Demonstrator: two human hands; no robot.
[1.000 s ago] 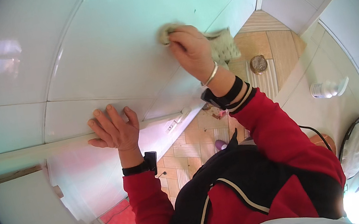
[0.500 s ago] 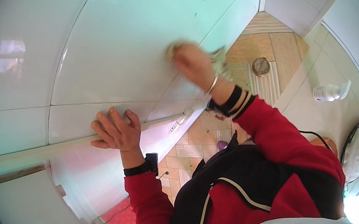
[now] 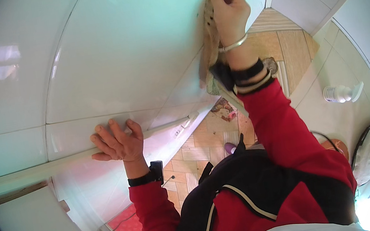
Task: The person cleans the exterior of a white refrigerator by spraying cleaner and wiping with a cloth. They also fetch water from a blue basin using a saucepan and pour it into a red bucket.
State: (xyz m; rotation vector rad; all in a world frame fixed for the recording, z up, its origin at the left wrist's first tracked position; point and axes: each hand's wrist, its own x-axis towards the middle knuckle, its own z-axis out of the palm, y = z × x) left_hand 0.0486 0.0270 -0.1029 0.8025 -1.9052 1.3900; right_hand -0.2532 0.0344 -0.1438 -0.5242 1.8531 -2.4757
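Note:
A white tiled wall (image 3: 124,57) with a glossy face fills the left and upper part of the head view. Toward its far right, my right hand (image 3: 230,13) pinches the top of a beige cloth (image 3: 212,44) with dark spots. The cloth hangs down along the wall, and its lower part shows beside my wrist. My left hand (image 3: 119,142) lies with fingers spread on the wall, just at the pale ledge (image 3: 72,160). It holds nothing.
On the floor to the right stands a white spray bottle (image 3: 342,93). A round brownish object (image 3: 271,65) is partly hidden behind my right forearm. Below the wall lies a small patterned packet (image 3: 224,109) on the wood-look tiles. A white panel (image 3: 39,228) is at lower left.
My right hand has moved up and to the right along the wall with the cloth, which now hangs stretched out. My left hand stays at the ledge.

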